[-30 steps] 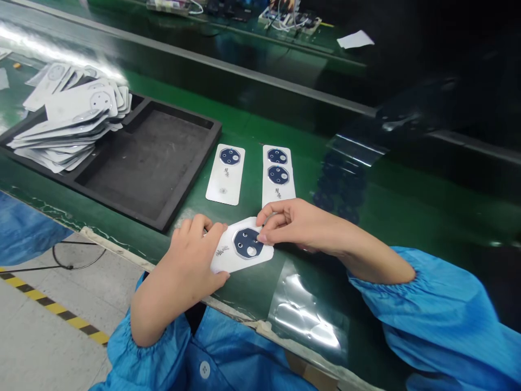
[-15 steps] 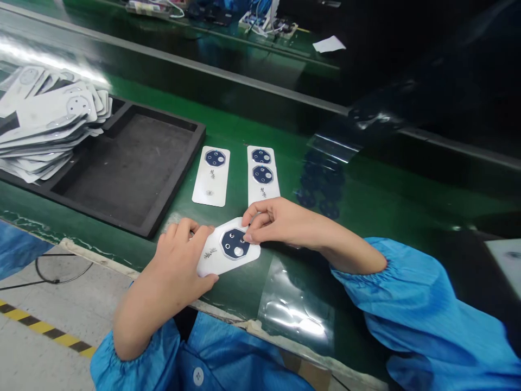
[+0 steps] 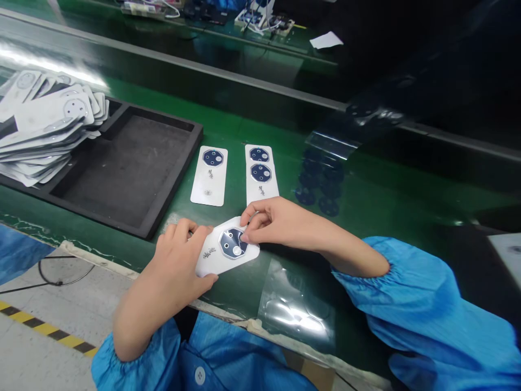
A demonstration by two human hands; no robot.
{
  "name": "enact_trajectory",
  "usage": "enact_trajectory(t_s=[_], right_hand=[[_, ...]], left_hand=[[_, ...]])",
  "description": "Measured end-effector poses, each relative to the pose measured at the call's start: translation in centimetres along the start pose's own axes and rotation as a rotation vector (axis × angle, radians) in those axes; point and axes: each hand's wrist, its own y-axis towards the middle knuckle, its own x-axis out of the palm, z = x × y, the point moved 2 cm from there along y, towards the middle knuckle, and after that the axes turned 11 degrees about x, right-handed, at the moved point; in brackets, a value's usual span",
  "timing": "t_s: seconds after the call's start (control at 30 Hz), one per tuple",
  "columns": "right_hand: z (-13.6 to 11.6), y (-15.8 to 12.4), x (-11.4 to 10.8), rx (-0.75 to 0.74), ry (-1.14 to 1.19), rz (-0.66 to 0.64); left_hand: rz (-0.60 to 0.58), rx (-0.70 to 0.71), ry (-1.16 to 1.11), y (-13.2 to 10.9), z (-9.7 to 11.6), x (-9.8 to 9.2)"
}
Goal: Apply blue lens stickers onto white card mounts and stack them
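Note:
A white phone-back-shaped panel (image 3: pixel 211 260) with a dark blue octagonal camera piece (image 3: pixel 232 243) lies tilted near the bench's front edge. My left hand (image 3: pixel 183 255) grips its left end, thumb along the near side and fingers along the far side. At the octagon's right edge, my right hand (image 3: pixel 268 222) has thumb and forefinger pinched together; whatever they hold is hidden. Beyond them lie a similar white panel (image 3: pixel 208 187) with one dark camera piece, and another panel (image 3: pixel 260 190) showing two. My right hand partly covers the lower end of that one.
On the left, a black tray (image 3: pixel 163 201) carries a heap of white panels (image 3: pixel 52 117). A clear sheet with dark round pieces (image 3: pixel 319 184) lies to the right. Another clear plastic sheet (image 3: pixel 297 309) rests at the front edge. Cables and small items (image 3: pixel 264 19) stand at the back.
My hands hold nearly the same pose on the panel. Light now reflects differently across the octagon, and the right fingertips have shifted very slightly. The whole view has moved a little.

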Motion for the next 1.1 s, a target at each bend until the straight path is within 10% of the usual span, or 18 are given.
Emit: enact_trajectory(t_s=[0.17,0.27,0.9,1.1], right_hand=[[-1.4,-1.5,3.3,-0.214,-0.822,0.394],[-1.4,-1.7,5.0,-0.100,-1.212,0.596],[-1.9,-4.4,6.7,-0.011,-1.125,0.748],[-2.5,-4.8,4.0,0.090,-1.020,0.711]], left_hand=[[-0.011,0.007,0.015,-0.1,0.1,0.0],[-0.001,0.005,0.025,-0.1,0.0,0.2],[0.147,-0.002,-0.032,-0.9,0.8,-0.3],[0.187,-0.048,-0.200,-0.6,1.2,-1.1]])
